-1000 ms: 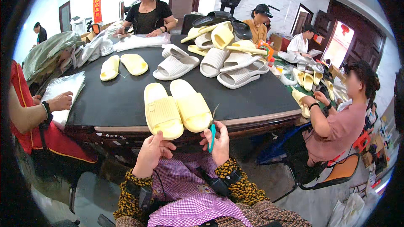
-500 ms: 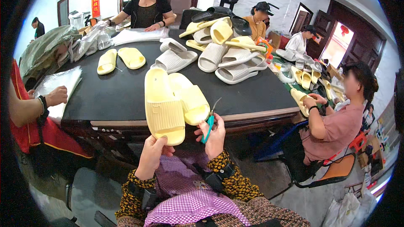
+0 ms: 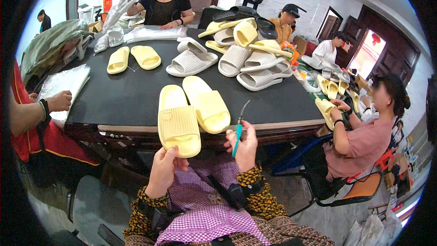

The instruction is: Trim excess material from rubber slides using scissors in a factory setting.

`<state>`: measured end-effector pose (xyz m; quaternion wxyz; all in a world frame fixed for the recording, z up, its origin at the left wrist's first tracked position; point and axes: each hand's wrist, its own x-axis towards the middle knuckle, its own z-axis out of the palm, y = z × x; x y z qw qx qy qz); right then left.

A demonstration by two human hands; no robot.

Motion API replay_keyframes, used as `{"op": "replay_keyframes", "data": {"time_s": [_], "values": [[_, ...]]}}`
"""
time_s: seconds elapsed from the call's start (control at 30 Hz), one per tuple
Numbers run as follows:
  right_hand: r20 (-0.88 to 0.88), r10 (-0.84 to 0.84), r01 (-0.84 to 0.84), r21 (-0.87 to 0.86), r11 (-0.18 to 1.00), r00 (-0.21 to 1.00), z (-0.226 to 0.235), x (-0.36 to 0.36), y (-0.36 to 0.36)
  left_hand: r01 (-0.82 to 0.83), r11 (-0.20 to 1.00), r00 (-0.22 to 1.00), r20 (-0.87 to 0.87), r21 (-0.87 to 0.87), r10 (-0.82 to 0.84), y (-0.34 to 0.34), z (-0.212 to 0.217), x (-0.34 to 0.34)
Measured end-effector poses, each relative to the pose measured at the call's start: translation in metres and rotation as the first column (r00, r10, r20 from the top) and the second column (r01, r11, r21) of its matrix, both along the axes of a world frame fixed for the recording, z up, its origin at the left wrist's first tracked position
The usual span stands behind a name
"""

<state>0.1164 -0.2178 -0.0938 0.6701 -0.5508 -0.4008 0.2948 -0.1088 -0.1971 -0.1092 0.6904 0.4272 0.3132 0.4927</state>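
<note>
My left hand [image 3: 165,166] grips the toe end of a yellow slide slipper [image 3: 176,109] with a ribbed strap, thumb on top. The slipper is tilted up in front of the table's near edge. Just right of it, a second yellow slipper [image 3: 207,102] lies at the table's edge with its toe toward me. My right hand [image 3: 245,148] is closed around small scissors [image 3: 237,139] with teal handles and a thin, curved metal tip pointing up. That hand is close to the second slipper's toe, with a gap between them.
On the black table [image 3: 123,105] lie another yellow pair [image 3: 146,58], a grey pair [image 3: 193,61] and a heap of grey, yellow and black slippers [image 3: 259,70]. Clear plastic bags [image 3: 157,33] lie farther back. Co-workers stand or sit around; one at right [image 3: 359,136] handles yellow slippers.
My right hand has moved right, away from the second slipper, and the scissors have turned more upright. The second slipper sits slightly higher. A co-worker across the table has lifted a plastic bag.
</note>
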Motion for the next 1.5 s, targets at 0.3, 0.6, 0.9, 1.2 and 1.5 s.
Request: {"op": "replay_keyframes", "data": {"time_s": [0.3,0.6,0.9,1.2,1.5], "values": [[0.779,-0.14,0.198,0.021,0.98,0.612,0.027,0.02,0.025,0.061,0.998,0.997,0.037,-0.024,-0.061,-0.001,-0.005,0.002],[0.902,0.015,0.239,-0.129,0.962,0.431,0.041,0.021,0.056,0.033,0.998,0.999,0.018,-0.06,-0.032,-0.004,-0.006,0.001],[0.815,-0.034,0.193,-0.096,0.976,0.579,0.031,0.033,0.056,0.007,0.997,0.999,0.053,-0.083,-0.002,-0.004,-0.016,-0.004],[0.63,-0.131,0.163,0.008,0.987,0.765,0.011,0.04,0.028,0.011,0.999,1.0,0.015,-0.05,-0.01,-0.008,-0.005,-0.01],[0.489,-0.134,0.073,0.142,0.987,0.862,0.01,0.065,-0.001,-0.228,0.972,0.967,0.124,0.053,0.221,-0.001,0.004,-0.04]]}}
